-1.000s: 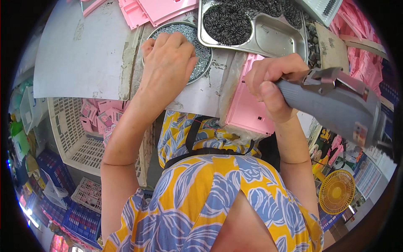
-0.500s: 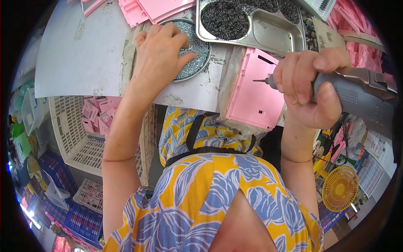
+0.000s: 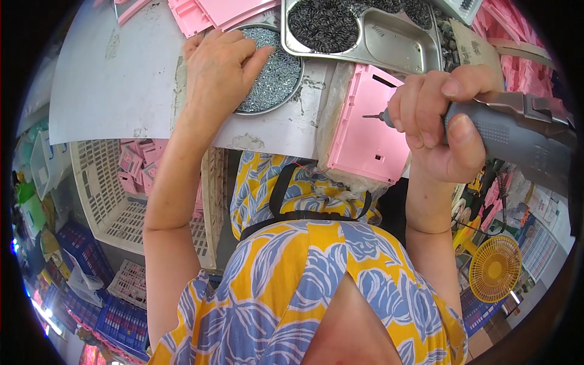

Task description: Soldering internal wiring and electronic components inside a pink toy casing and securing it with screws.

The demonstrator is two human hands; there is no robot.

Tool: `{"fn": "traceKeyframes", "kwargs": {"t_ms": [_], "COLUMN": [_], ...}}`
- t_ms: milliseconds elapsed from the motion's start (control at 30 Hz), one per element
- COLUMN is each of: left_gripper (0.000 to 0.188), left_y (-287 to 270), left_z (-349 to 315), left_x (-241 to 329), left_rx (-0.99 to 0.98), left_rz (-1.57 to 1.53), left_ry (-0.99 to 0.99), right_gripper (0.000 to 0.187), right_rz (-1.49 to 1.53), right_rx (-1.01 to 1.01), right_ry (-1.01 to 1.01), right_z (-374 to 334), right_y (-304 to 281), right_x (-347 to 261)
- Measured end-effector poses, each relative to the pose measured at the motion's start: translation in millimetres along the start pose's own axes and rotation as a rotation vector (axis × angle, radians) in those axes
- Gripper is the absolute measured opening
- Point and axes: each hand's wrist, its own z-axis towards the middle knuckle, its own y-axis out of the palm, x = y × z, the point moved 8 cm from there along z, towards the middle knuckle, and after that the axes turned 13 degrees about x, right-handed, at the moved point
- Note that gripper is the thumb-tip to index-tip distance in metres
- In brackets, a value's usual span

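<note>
Curled over the left rim of a round dish, my left hand (image 3: pixel 220 73) has its fingers bent under and its thumb drawn in; whatever its fingertips hold is hidden. Small silvery screws (image 3: pixel 274 76) fill the round dish (image 3: pixel 267 112). My right hand (image 3: pixel 441 121) is wrapped around a grey electric screwdriver (image 3: pixel 511 134). Its thin dark bit points left and hangs over a flat pink plastic panel (image 3: pixel 368 134), which lies at the table's near edge with slots and a raised rim.
A steel compartment tray (image 3: pixel 395 45) with dark springs (image 3: pixel 322 25) stands behind the panel. More pink parts (image 3: pixel 222 11) lie at the back. A white plastic basket (image 3: pixel 112 213) with pink pieces sits below left. A yellow fan (image 3: pixel 494 267) is at lower right.
My left hand has shifted left across the screw dish, and its spread fingers and thumb have drawn closer together. The screwdriver in my right hand has moved slightly left.
</note>
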Motion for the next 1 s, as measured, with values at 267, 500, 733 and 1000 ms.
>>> {"fn": "traceKeyframes", "kwargs": {"t_ms": [267,500,733,1000], "left_gripper": [0.011,0.017,0.016,0.023], "left_y": [-19,-19,-27,-29], "left_z": [-13,-35,-32,-32], "left_x": [76,106,114,116], "left_rx": [-0.028,-0.045,-0.014,0.063], "left_rz": [-0.437,-0.704,-0.604,-0.679], "left_ry": [0.026,-0.045,0.039,0.062], "right_gripper": [0.029,0.030,0.030,0.028], "right_rz": [-0.040,-0.024,-0.045,-0.058], "right_rx": [0.067,0.048,0.130,0.063], "right_ry": [0.018,-0.019,0.007,-0.050], "right_z": [-9,-17,-29,-25], "right_y": [17,30,33,34], "right_x": [-15,-19,-13,-25]}}
